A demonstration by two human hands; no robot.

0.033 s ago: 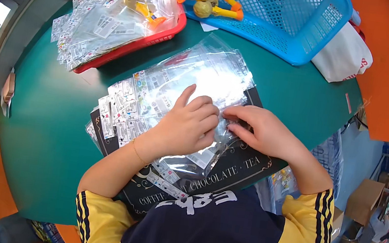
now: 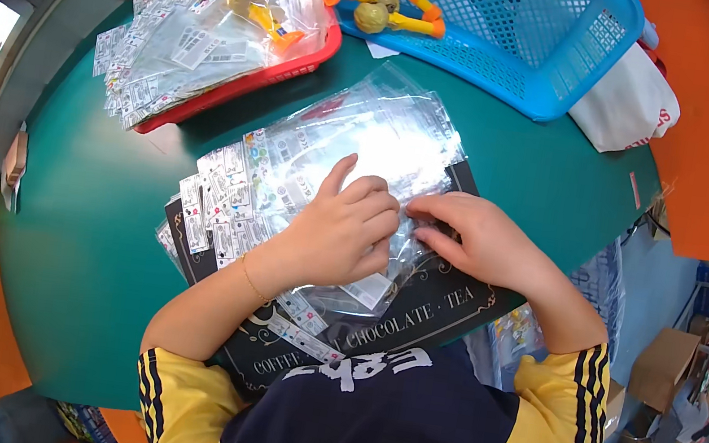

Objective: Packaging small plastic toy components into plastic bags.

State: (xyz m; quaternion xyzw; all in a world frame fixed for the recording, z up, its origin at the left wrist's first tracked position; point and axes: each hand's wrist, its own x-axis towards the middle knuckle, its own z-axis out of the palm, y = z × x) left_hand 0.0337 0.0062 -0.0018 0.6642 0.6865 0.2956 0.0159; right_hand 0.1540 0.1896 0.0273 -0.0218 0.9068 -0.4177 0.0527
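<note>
my left hand lies curled and pressing on the clear bag directly under both hands, my right hand pinching its edge just beside, fingertips nearly meeting, bag running left-to-right.

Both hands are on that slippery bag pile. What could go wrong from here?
1. The clear bags lie overlapped and loose under the left hand and right hand; several may lift or slide together.
2. The pile overhangs the black mat near the table edge; bags might slip off.
</note>
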